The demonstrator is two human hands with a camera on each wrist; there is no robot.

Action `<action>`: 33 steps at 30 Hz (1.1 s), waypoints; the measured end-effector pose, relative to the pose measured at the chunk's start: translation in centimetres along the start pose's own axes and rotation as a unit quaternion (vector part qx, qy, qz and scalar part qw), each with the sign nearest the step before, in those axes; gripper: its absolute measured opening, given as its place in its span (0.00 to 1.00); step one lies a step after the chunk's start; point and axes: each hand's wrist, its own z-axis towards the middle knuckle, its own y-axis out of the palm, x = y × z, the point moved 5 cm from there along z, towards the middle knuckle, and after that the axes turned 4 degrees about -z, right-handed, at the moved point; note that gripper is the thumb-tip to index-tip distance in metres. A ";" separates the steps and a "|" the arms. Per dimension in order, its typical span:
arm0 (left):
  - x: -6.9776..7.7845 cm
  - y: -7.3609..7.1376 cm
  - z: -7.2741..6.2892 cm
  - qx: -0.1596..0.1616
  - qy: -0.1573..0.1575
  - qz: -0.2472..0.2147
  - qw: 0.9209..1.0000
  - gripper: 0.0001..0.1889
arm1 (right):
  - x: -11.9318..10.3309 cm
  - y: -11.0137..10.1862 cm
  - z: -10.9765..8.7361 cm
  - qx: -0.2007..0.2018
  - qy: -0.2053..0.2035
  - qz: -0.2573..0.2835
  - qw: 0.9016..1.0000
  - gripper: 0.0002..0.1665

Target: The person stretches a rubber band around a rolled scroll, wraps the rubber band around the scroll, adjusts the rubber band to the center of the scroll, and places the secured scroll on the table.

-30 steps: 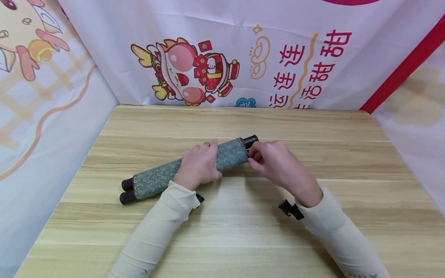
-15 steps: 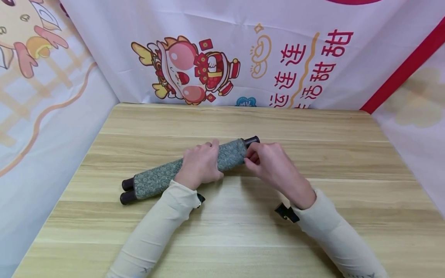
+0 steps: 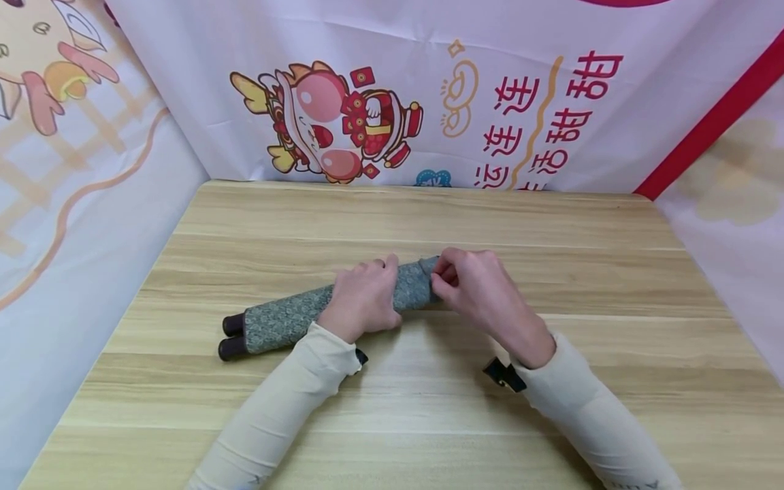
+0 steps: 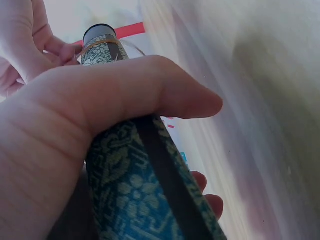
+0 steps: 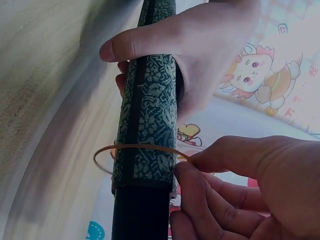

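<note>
A scroll (image 3: 283, 320), rolled up on two rods, is covered in green floral brocade. Dark knobs (image 3: 233, 348) stick out at its left end. My left hand (image 3: 363, 296) grips the scroll around its middle, thumb across the top in the left wrist view. At the right end, my right hand (image 3: 484, 286) pinches a thin tan rubber band (image 5: 135, 146) between thumb and index finger. The band loops around the brocade just in from its edge, standing away from it on the far side. A dark rod end (image 5: 141, 215) extends past the brocade in the right wrist view.
The scroll is over a light wood-grain table (image 3: 392, 435). Behind it hangs a white printed cloth (image 3: 196, 68) with cartoon figures and red lettering, and more printed cloth (image 3: 122, 204) runs along the left side. A dark wrist mount (image 3: 505, 374) sits by the right sleeve.
The scroll and my left hand have shifted right, and the scroll's right end has come nearer me. The rubber band has moved from the rod end onto the brocade, still in my right hand's pinch.
</note>
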 end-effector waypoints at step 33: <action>1.8 0.8 -0.1 0.073 0.068 -0.007 0.995 0.44 | -1.0 -1.1 -0.9 0.034 -0.009 0.121 0.992 0.06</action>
